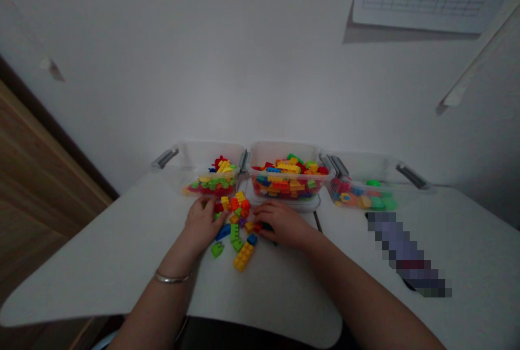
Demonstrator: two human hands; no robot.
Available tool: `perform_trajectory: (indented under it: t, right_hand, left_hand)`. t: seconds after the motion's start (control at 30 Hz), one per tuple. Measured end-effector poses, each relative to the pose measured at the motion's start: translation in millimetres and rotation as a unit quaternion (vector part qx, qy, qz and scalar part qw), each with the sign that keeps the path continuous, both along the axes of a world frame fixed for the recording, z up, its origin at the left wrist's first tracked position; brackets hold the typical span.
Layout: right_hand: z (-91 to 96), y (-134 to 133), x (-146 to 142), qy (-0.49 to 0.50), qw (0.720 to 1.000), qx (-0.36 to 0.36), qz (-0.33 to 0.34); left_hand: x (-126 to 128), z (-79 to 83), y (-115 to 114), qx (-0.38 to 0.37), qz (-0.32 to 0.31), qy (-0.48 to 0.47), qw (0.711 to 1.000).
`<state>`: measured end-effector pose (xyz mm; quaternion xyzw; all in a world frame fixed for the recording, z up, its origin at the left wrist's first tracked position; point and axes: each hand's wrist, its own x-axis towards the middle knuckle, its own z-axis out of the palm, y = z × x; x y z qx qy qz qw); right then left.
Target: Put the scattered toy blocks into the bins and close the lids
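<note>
A loose pile of toy building bricks (234, 233) lies on the table between my two hands, in yellow, green, orange, red, blue and purple. My left hand (202, 224) rests at the pile's left edge, thumb and fingers apart, beside red and green bricks. From the right, my right hand (282, 223) curves over the edge of the pile with its fingers apart. Its fingertips are at a red brick (257, 227), and part of a dark piece is hidden beneath them. A long yellow brick (244, 255) lies nearest me, touching a blue brick (252, 239).
Behind the pile, a clear bin (290, 176) full of bricks stands on a lid. Clear bins with toy pieces flank it at left (211, 176) and right (361, 176). A pixelated long object (406, 258) lies at right on the white table (122, 258), against the wall.
</note>
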<state>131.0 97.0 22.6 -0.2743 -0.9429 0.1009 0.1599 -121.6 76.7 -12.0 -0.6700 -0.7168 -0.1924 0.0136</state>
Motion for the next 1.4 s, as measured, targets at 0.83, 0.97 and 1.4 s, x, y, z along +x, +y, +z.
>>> perform_trajectory:
  t: [0.83, 0.97, 1.4]
  right_hand:
    - [-10.0, 5.8, 2.2, 0.072, 0.992, 0.033, -0.096]
    - [-10.8, 8.1, 2.5, 0.090, 0.988, 0.039, -0.120]
    - [-11.8, 11.4, 1.6, 0.115, 0.982, 0.024, -0.147]
  left_hand:
    - [48.9, 47.5, 5.4, -0.049, -0.157, 0.103, 0.981]
    - [56.7, 45.3, 6.9, -0.068, -0.167, 0.099, 0.979]
    - [67.0, 43.5, -0.2, -0.047, -0.179, 0.093, 0.978]
